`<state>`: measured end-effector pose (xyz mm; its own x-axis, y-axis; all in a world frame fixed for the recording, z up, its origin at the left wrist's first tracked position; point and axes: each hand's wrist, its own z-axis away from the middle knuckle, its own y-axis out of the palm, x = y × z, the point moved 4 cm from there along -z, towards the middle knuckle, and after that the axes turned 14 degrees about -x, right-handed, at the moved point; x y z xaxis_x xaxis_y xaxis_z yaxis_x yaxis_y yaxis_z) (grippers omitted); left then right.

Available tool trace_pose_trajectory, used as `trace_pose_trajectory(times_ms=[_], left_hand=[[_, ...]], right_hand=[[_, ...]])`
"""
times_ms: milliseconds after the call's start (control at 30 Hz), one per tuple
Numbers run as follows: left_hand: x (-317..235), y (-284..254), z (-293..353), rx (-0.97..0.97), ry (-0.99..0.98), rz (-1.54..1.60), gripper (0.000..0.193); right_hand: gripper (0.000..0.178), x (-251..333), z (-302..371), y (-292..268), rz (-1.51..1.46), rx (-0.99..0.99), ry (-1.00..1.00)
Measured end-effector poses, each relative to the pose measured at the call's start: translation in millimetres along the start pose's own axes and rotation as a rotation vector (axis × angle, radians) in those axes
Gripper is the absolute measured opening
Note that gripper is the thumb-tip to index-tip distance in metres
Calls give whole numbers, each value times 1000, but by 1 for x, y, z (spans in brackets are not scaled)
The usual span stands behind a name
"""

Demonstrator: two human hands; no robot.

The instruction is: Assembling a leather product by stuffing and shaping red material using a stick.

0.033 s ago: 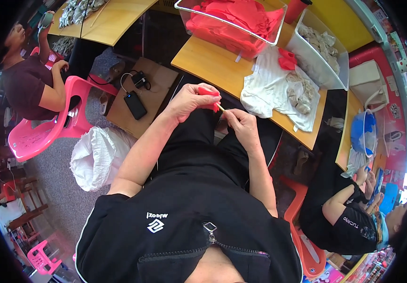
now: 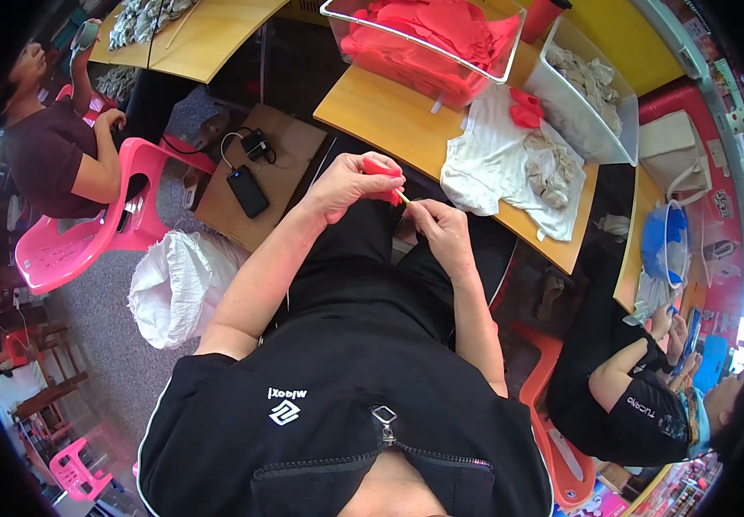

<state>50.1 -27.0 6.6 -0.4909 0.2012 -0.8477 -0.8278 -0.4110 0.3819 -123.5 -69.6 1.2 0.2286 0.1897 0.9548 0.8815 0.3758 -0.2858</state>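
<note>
Above my lap, my left hand is closed around a small red cloth piece, pinched between thumb and fingers. My right hand pinches a thin pale stick, whose far end meets the red piece; whether the tip is inside it is hidden by my fingers. Just beyond my hands stands a wooden table. A clear plastic bin on it holds many similar red pieces. To the right lies a white shirt, with a red piece and crumpled off-white pieces on top.
A second clear bin holds off-white pieces. Left are a cardboard box with a black power bank, a white sack and a pink chair with a seated person. Another person works at right.
</note>
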Motion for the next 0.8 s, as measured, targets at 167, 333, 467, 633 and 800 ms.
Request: trace_pose_trajectory(times_ms=[167, 333, 467, 633, 800], left_hand=[[3, -6, -2, 25, -18, -48, 16], [7, -12, -9, -47, -63, -31, 20], [-2, -12, -6, -64, -37, 244, 30], [3, -28, -13, -139, -46, 229, 30], [10, -31, -16, -122, -46, 376, 27]], right_hand=[[27, -20, 10, 19, -433, 224, 545], [29, -4, 11, 29, -62, -97, 152], [27, -7, 6, 25, -108, -121, 244], [27, -17, 7, 30, -310, -33, 375], [28, -18, 13, 33, -588, -20, 622]])
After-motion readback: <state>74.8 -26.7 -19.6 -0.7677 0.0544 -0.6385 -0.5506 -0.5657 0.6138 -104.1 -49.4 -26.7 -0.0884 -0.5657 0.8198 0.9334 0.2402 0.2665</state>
